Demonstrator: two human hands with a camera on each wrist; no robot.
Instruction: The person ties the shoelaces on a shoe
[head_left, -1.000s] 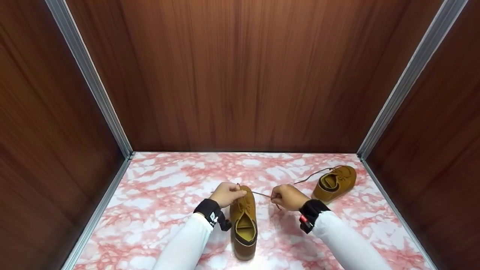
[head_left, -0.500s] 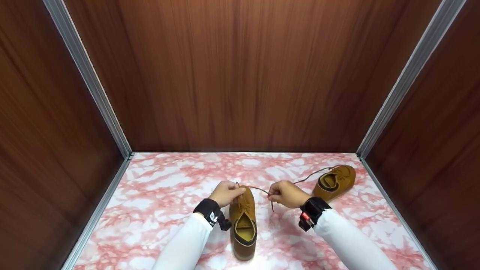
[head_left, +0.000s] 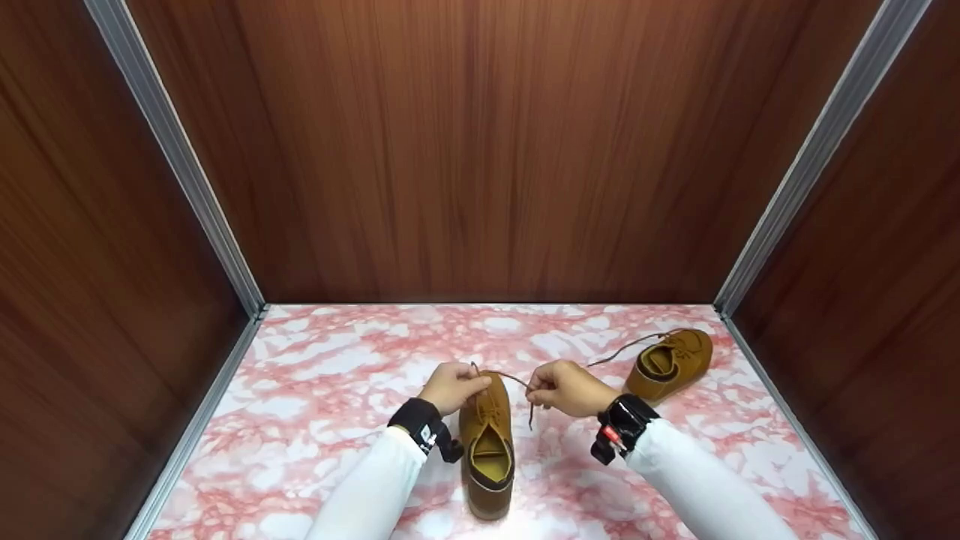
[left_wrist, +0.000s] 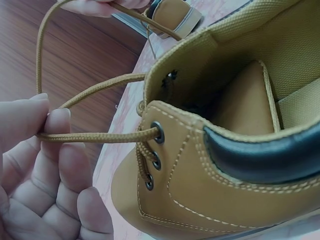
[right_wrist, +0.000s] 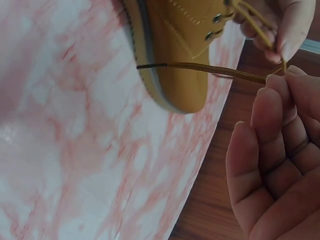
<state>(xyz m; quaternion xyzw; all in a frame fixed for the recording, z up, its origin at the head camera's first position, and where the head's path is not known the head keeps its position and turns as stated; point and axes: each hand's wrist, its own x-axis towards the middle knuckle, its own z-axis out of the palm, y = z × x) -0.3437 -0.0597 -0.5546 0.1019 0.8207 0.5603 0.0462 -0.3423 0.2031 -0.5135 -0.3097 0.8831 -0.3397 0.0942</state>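
A tan lace-up shoe [head_left: 489,501] with a dark padded collar stands on the table, its toe pointing away from me. My left hand [head_left: 452,388] is over its front part, thumb and index finger pinching the shoelace [left_wrist: 100,137] where two strands from the top eyelets meet. One strand arches from there across to my right hand [head_left: 571,390], right of the toe. Between thumb and forefinger the right hand pinches this strand near its end; a short tail with a dark tip [right_wrist: 151,66] sticks out past the fingers.
Behind my right hand, a matching shoe [head_left: 696,349] lies at the table's right, its loose lace [head_left: 626,349] trailing left. The table [head_left: 322,420] has a pink and white marbled top. Brown wood-grain panels [head_left: 480,150] with grey metal corner posts enclose the back and both sides.
My right hand has moved left, closer to the shoe, and the lace between the hands has gone from taut to a slack arch. The left hand stays nearly in place.
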